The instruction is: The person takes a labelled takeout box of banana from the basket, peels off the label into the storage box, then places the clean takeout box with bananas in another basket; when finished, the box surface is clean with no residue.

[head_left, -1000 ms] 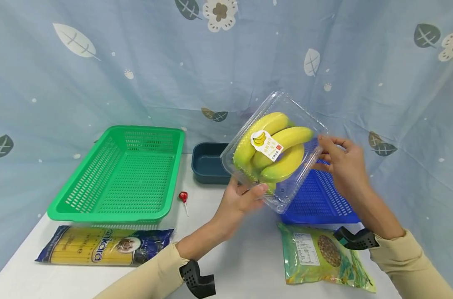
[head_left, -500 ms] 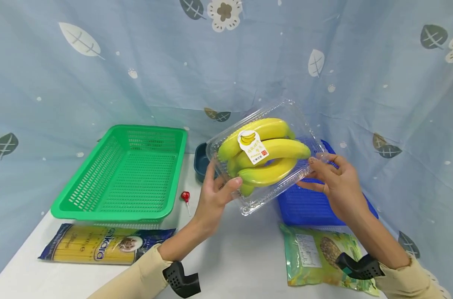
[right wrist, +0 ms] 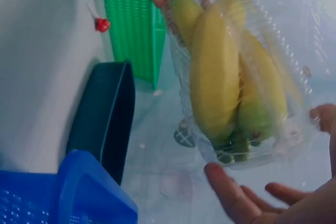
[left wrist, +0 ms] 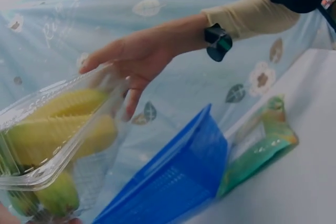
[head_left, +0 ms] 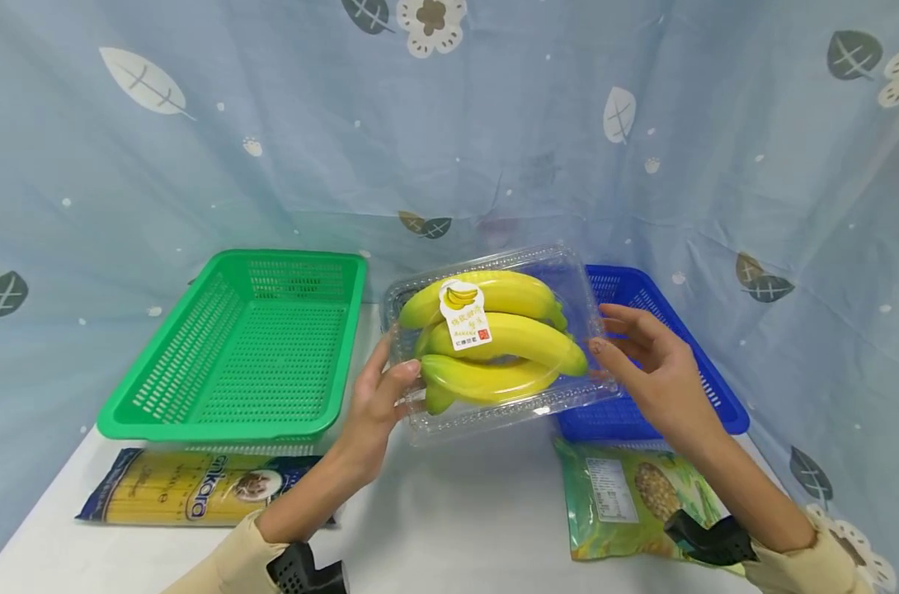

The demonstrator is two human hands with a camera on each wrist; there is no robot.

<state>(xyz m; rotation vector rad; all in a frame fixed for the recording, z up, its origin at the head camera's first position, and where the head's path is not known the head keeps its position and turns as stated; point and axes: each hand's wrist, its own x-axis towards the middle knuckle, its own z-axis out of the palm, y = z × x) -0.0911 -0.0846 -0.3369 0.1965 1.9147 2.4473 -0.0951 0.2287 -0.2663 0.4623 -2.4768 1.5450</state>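
Note:
A clear plastic box of bananas [head_left: 494, 363], with a white banana label on its lid, is held up above the table between both hands. My left hand [head_left: 375, 404] grips its left end, thumb on the lid's edge and fingers beneath. At the opposite end my right hand [head_left: 653, 371] holds the rim, its thumb at the corner and its fingers spread behind. In the left wrist view, the right hand [left wrist: 139, 59] has its thumb along the top rim and other fingers lower down. The right wrist view shows the bananas [right wrist: 215, 72] through the clear plastic.
A green basket [head_left: 338, 363] stands at the left, a blue basket [head_left: 727, 408] at the right. Between them is a dark blue tub [right wrist: 97, 116], mostly behind the box. A spaghetti pack [head_left: 175, 487] and a green bag [head_left: 583, 528] lie in front. A red lollipop [right wrist: 102, 24] lies near the green basket.
The banana box has come down and left, turning from a steep tilt to nearly level. Both hands have kept to its ends, and the box now covers the dark tub and lollipop in the head view.

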